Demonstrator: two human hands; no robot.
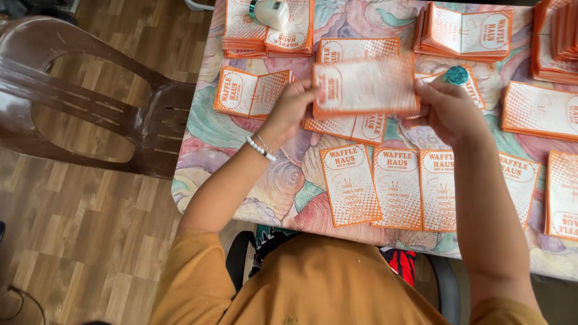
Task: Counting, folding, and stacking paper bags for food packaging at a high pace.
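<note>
Sleeves of a mustard-orange shirt (pixel 313 283) fill the near edge, and two bare forearms reach away from them over a table covered in a pastel shell-pattern cloth (pixel 271 180). Nearest the person, a row of five orange-and-white printed cards (pixel 350 185) lies flat on the cloth, side by side, long axes running toward and away from the person; the fifth, at the far right, is cut by the picture edge.

Above that row both hands hold one card sheet (pixel 365 87) in the air. Its long axis runs left to right, level with the table edge, printed face up, and it looks blurred. The left hand (pixel 290 108), with a white bead bracelet (pixel 261 148) at the wrist, pinches the sheet's left short end, fingers closed on it. The right hand (pixel 442 108) grips the right short end, closed on the sheet, and a round teal ring or bead (pixel 456 75) sits on top of its fingers.

Under and beside the held sheet lie more cards: one opened flat at the left (pixel 251 91), a few partly hidden beneath it.

Farther off stand three stacks of the same cards: one at top left (pixel 241 36) with a small white bottle (pixel 270 12) lying on it, one at top centre-right (pixel 463 33), one at the right corner (pixel 557 39).

Left of the table, a brown plastic chair (pixel 90 102) stands on wood-pattern flooring.
</note>
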